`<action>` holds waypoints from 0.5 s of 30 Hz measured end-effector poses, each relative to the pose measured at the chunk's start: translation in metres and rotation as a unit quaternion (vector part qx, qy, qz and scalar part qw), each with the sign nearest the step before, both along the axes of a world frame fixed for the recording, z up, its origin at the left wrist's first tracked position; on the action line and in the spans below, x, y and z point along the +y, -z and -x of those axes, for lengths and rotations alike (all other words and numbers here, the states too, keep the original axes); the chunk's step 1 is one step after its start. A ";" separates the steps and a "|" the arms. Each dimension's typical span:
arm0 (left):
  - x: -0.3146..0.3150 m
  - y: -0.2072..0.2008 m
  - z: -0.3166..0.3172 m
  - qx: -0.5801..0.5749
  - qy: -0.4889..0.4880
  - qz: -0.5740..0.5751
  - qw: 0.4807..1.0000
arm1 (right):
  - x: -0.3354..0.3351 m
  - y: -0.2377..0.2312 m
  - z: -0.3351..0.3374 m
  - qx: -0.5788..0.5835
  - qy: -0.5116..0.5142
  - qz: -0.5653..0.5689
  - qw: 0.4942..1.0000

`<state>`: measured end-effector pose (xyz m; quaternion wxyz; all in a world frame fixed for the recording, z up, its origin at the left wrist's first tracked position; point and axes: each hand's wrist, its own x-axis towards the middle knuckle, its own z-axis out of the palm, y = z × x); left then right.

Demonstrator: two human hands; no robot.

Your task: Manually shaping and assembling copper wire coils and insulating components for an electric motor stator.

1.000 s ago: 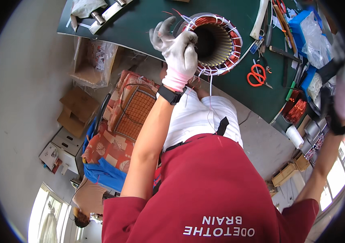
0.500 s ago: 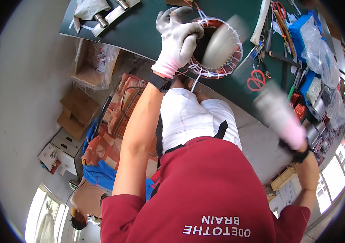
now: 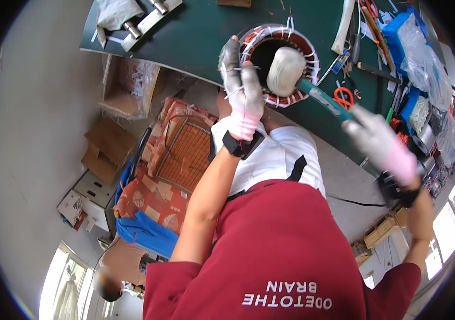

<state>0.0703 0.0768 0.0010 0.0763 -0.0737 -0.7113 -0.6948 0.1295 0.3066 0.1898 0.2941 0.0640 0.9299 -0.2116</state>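
One clenched right hand (image 3: 372, 133) holds a mallet (image 3: 288, 73) over the stator (image 3: 311, 63) beside the left hand (image 3: 243, 90), fingers extended, hold unclear: likely tapping, calling for careful aim.

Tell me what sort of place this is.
Probably a workshop for winding or repairing electric motors: what looks like a copper-wound stator sits on the green workbench, and the gloved right hand holds a mallet over its opening.

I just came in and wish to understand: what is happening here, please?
A person works at a green table. The gloved right hand holds a mallet, its head seen over the opening of a wire-wound ring. The gloved left hand is at the ring's left edge. Any mallet contact is unclear.
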 end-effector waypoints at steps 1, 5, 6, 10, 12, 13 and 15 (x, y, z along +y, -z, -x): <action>-0.002 0.015 0.006 0.018 0.006 0.013 1.000 | -0.001 -0.008 0.009 -0.179 0.069 0.110 0.975; -0.014 -0.001 0.014 0.021 -0.023 0.003 1.000 | 0.097 -0.024 0.017 -0.091 0.247 0.094 0.960; 0.002 0.002 0.020 0.022 -0.008 -0.020 1.000 | 0.128 -0.028 0.003 0.015 0.257 0.143 0.956; 0.006 0.012 0.024 -0.133 0.004 -0.160 0.978 | 0.018 0.030 -0.043 0.232 0.469 0.266 0.810; -0.002 0.004 0.026 -0.309 0.019 -0.400 0.863 | -0.030 0.034 -0.035 -0.173 0.049 0.103 0.978; -0.003 -0.012 0.030 -0.355 -0.012 -0.368 0.859 | -0.008 0.017 -0.009 -0.149 0.109 0.207 0.961; -0.012 -0.027 0.021 -0.287 -0.007 -0.344 0.894 | 0.018 -0.010 0.018 0.024 0.299 0.261 0.917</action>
